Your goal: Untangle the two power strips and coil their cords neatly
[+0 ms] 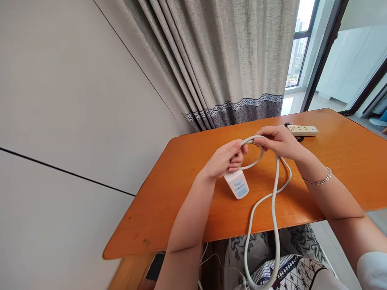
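Observation:
My left hand (225, 160) is closed around a white power cable (274, 205) at the top of a small white block with light-blue panels (237, 185). That block looks like a cube-shaped power strip and hangs just below my fingers, over the table. My right hand (279, 141) pinches the same cable a short way to the right, between thumb and fingers. Between the two hands the cable bends into a small loop. Its longer part drops over the table's front edge towards my lap and curves back up. My left fingers hide where the cable joins the block.
A wooden table (187, 189) lies under my hands. At its back right sits a white power strip (302, 130) with a dark cord. Past the table hang grey curtains (242, 60), beside a glass door. A dark phone-like object (155, 266) lies below the front left edge.

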Demonstrator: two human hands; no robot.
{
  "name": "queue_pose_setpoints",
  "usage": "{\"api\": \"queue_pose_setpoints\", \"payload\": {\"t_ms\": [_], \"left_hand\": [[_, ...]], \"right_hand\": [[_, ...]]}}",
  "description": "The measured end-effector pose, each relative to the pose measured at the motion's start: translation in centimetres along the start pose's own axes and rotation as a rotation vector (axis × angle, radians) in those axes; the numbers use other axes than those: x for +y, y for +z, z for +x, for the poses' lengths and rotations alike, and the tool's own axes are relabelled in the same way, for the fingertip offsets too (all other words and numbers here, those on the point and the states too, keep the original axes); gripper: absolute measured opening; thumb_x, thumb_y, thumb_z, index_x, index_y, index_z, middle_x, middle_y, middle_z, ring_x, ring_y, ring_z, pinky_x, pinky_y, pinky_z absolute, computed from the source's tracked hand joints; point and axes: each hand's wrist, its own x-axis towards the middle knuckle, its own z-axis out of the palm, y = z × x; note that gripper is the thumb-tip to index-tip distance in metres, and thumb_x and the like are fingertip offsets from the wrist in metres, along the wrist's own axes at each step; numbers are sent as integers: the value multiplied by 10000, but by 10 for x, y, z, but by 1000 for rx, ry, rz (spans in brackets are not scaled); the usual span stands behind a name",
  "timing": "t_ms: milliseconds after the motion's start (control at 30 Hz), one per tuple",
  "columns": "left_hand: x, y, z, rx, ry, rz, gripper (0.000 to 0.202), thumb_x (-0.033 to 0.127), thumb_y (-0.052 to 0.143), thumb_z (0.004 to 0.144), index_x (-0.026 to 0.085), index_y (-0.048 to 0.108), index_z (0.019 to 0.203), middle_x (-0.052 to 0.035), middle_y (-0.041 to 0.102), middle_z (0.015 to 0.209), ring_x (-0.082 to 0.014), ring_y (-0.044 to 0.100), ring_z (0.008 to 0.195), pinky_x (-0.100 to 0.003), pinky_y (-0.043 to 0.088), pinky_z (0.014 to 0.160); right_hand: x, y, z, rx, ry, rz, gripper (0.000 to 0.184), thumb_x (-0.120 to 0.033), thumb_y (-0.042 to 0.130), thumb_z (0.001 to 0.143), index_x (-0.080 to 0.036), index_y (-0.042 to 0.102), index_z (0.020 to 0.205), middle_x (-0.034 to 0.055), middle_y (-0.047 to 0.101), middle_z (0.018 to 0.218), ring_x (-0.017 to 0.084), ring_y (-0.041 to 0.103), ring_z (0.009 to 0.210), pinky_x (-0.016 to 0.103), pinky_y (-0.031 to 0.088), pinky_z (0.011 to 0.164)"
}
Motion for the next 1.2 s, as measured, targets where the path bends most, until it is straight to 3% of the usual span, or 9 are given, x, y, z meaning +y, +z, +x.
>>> {"api": "queue_pose_setpoints", "payload": {"t_ms": [100,300,533,633,767,900,967,1033,1200], "left_hand": [[3,3,1,13,1,-118,485,578,643,887,187,421,707,112,253,490,-25,117,395,-119,163,350],[18,2,-3,220,54,-472,476,431,203,1075,210,278,660,101,149,469,-53,60,348,-143,132,323],[28,-4,-10,397,286,-580,448,384,199,1086,208,292,684,93,177,464,-56,109,333,-139,158,319],[26,-7,-8,442,325,-519,447,403,272,1080,204,313,681,88,195,470,-58,117,341,-155,179,327],[23,-9,-7,445,369,-442,427,410,403,1053,203,356,683,79,277,488,-56,176,351,-171,209,340],[23,-16,-7,487,497,-417,425,424,459,1030,196,373,683,25,603,671,-39,369,405,-156,335,381],[23,-19,-7,502,560,-401,443,451,460,1022,190,376,674,-19,721,925,-52,563,553,-154,454,467],[22,-20,-5,509,601,-378,450,479,462,1012,188,401,674,-45,722,1124,-110,698,829,-186,557,612],[15,-12,2,498,606,-267,463,515,460,1002,187,435,676,-66,648,1347,-233,609,1278,-357,587,935]], "right_hand": [[5,3,3,-18,64,199,366,-508,711,849,-143,693,870,-17,592,667,82,516,560,224,414,527],[17,4,7,-144,194,497,360,-383,763,820,-166,630,1075,5,652,931,59,584,589,231,513,588],[21,13,8,-258,406,530,343,-224,601,909,-172,515,1237,-51,588,784,70,598,572,216,499,587],[16,22,7,-240,372,313,308,-184,456,963,-147,500,1265,-44,571,773,69,553,529,217,472,555],[5,38,-1,-218,289,-320,421,-165,412,976,-100,476,1388,67,684,888,140,644,667,264,498,647],[-13,54,-14,-340,280,-884,631,-121,449,951,-43,288,1556,222,695,1144,258,712,925,318,528,740],[-23,61,-19,-443,293,-1036,676,-62,417,932,-28,237,1582,249,681,1169,262,727,901,316,538,695],[-31,67,-23,-490,281,-1137,685,-18,382,917,-13,235,1586,257,688,1129,248,736,839,306,535,631],[-38,74,-28,-494,213,-1225,671,13,366,907,-11,296,1574,177,730,840,213,721,679,272,441,488]]}}
